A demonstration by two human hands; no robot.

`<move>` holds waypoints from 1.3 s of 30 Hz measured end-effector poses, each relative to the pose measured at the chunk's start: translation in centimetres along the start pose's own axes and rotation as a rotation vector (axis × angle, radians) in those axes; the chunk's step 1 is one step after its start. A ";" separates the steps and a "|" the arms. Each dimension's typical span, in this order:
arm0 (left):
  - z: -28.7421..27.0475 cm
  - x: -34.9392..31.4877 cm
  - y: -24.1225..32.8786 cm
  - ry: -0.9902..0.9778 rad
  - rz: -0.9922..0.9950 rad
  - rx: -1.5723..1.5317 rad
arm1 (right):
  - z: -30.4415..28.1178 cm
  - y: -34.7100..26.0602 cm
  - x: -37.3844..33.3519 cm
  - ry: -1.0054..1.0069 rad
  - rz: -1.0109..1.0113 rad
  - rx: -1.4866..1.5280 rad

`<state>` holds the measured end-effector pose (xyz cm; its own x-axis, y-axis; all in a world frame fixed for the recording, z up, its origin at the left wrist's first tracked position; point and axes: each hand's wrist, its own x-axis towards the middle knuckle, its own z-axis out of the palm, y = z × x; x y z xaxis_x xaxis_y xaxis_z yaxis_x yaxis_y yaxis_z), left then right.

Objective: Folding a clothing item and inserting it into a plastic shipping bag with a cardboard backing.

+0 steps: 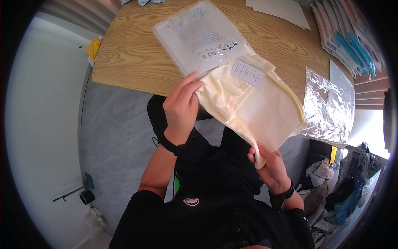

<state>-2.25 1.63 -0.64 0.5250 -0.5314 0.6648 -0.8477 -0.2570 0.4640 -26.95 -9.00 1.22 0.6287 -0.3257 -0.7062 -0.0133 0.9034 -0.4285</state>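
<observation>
A folded cream garment (pixel 257 103) with a pale paper tag (pixel 248 73) sticks halfway out of a clear plastic bag (pixel 199 35) lying on the wooden table (pixel 132 58). My left hand (pixel 181 106) grips the garment's left edge where it leaves the bag. My right hand (pixel 268 165) pinches the garment's lower corner, held off the table's edge over my lap.
A crinkled empty plastic bag (pixel 327 106) lies at the table's right edge. A fanned stack of packaged items (pixel 348 37) and white sheets (pixel 282 10) lie at the back right. Clothes pile (pixel 344 186) sits on the floor at the right.
</observation>
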 end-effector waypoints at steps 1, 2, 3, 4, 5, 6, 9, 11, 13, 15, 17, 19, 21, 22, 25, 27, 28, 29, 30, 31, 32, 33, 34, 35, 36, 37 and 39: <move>0.2 -0.1 0.0 0.000 0.000 0.000 | 0.1 0.2 -0.1 -0.022 0.004 0.002; 0.6 -0.4 0.0 0.010 -0.188 -0.176 | 0.2 0.4 -0.1 -0.044 0.009 0.004; 0.9 -0.5 0.1 0.021 -0.376 -0.351 | 0.2 0.5 0.0 -0.044 0.009 0.005; 0.9 -0.5 0.1 0.021 -0.376 -0.350 | 0.2 0.6 0.2 -0.052 0.013 0.016; 0.9 -0.4 0.3 0.037 -0.492 -0.508 | 0.2 0.7 0.3 -0.060 0.018 0.028; 0.9 -0.3 0.4 0.054 -0.608 -0.665 | 0.2 0.7 0.5 -0.060 0.020 0.029; 1.5 -0.4 0.1 0.178 -0.721 -0.706 | 0.0 1.2 0.9 -0.107 0.024 -0.001; 1.6 -0.4 0.0 0.240 -0.786 -0.785 | 0.1 1.7 1.1 -0.133 0.000 -0.030; 1.6 -0.4 0.0 0.299 -0.852 -0.861 | 0.0 1.9 1.3 -0.139 0.003 -0.038; 1.4 -0.1 0.1 0.281 -0.932 -1.087 | -0.2 2.1 1.4 -0.146 0.004 -0.047; 0.8 0.1 0.0 0.170 -0.993 -1.123 | -0.4 2.2 1.6 -0.152 -0.008 -0.047; 0.6 0.0 -0.1 0.062 -1.051 -1.155 | -0.3 2.2 1.6 -0.154 -0.004 -0.057; 1.0 -0.4 -0.1 0.071 -1.017 -1.111 | -0.4 2.3 1.6 -0.154 -0.003 -0.066; 1.2 -0.4 -0.1 0.072 -1.017 -1.111 | -0.5 2.3 1.6 -0.157 0.000 -0.062; 1.3 -0.3 0.0 0.151 -1.083 -1.106 | -0.4 2.4 1.5 -0.153 0.001 -0.062; 1.1 0.0 0.2 0.160 -1.127 -1.196 | -0.3 2.4 1.6 -0.148 -0.001 -0.065; 1.0 0.1 0.4 0.161 -1.126 -1.196 | -0.4 2.5 1.6 -0.149 -0.003 -0.064; 1.0 0.2 0.7 0.069 -1.048 -1.127 | -0.4 2.5 1.6 -0.150 -0.006 -0.063; 1.0 0.2 0.8 -0.022 -0.969 -1.056 | -0.2 2.5 1.6 -0.151 -0.007 -0.063; 0.9 0.2 0.8 -0.022 -0.968 -1.057 | 0.2 2.4 1.4 -0.131 -0.005 -0.064; 0.8 0.1 0.7 -0.044 -0.970 -1.064 | 0.4 2.3 1.4 -0.110 -0.002 -0.065; 0.7 0.1 0.6 -0.067 -0.973 -1.072 | 0.2 2.4 1.4 -0.110 -0.002 -0.065; 0.7 0.0 0.6 -0.067 -0.973 -1.073 | -0.3 2.4 1.5 -0.136 -0.003 -0.069; 0.8 -0.1 0.5 -0.052 -0.974 -1.082 | -0.5 2.5 1.5 -0.163 -0.003 -0.073; 0.9 -0.2 0.4 -0.038 -0.973 -1.090 | -0.5 2.5 1.5 -0.163 -0.003 -0.073; 1.0 -0.4 0.3 -0.038 -0.973 -1.090 | -0.4 2.4 1.4 -0.169 0.004 -0.073; 1.5 -0.5 0.4 0.009 -0.973 -1.092 | -0.3 2.4 1.4 -0.174 0.011 -0.072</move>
<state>-2.96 0.64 -1.68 0.8486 -0.5034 -0.1627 0.3103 0.2245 0.9238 -26.38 -7.34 -0.96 0.7529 -0.2571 -0.6058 -0.0731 0.8822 -0.4652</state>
